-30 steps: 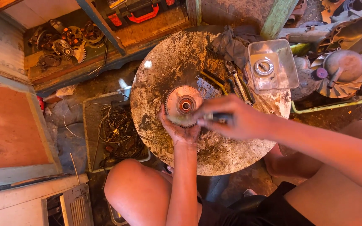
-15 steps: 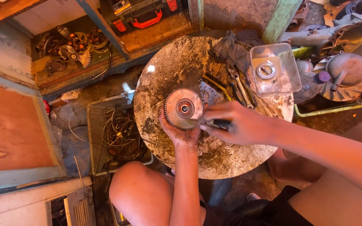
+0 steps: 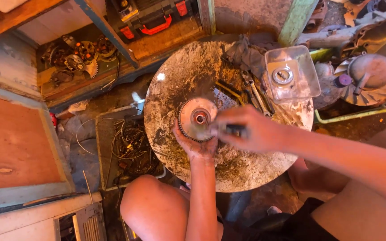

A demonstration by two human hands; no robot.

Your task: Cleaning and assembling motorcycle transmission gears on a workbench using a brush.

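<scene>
The round metal disc (image 3: 196, 118) with its toothed rim could have slipped or tipped off the palm, because it was propped only on the upturned left hand (image 3: 196, 143) above the grimy round table (image 3: 179, 80) rather than lying flat on it; a slip of the dark-handled tool (image 3: 235, 130) could also have jabbed the fingers cupped under the rim at six o'clock of the disc. The left hand was half open, fingers curled up around the disc's lower edge and cradling it. The right hand (image 3: 251, 131), coming in from three o'clock, was closed around the tool's handle, its tip lost in blur near the disc's hub, so contact could not be told. The disc sat near the table's centre, with loose wrenches (image 3: 256, 94) and a clear plastic tray (image 3: 291, 73) at about two o'clock.
</scene>
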